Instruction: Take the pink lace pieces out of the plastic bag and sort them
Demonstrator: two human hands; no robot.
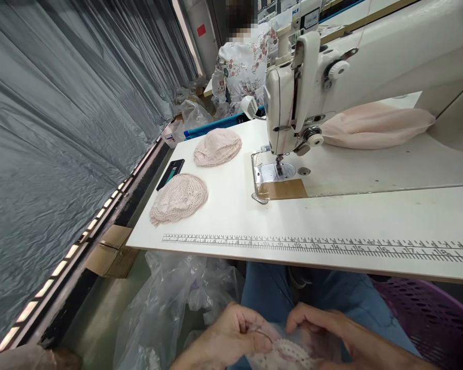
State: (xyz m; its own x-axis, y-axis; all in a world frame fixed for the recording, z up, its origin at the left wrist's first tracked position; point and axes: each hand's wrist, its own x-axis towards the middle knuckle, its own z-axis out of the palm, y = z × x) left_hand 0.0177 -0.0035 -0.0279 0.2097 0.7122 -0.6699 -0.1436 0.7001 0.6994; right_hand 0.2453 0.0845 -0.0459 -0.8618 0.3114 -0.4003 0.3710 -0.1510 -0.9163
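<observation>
Over my lap, at the bottom of the head view, both hands are at a sheer pale lace piece [289, 352] with a scalloped, holed edge. My left hand [239, 331] pinches it between thumb and fingers. My right hand [327, 329] has its fingers curled around the other side of the same piece, and its lower part is cut off by the frame. On the white table lie a pale pink lace stack [179, 199] near the left edge and another pale pink fabric stack [218, 146] behind it.
A sewing machine [289, 103] stands on the table [224, 221], pink fabric [378, 126] under its arm. A printed ruler [316, 246] runs along the front edge. Nearby are a black case [171, 173], a carton [111, 252], plastic bags [170, 308], a purple basket [428, 318] and a person [243, 64] ahead.
</observation>
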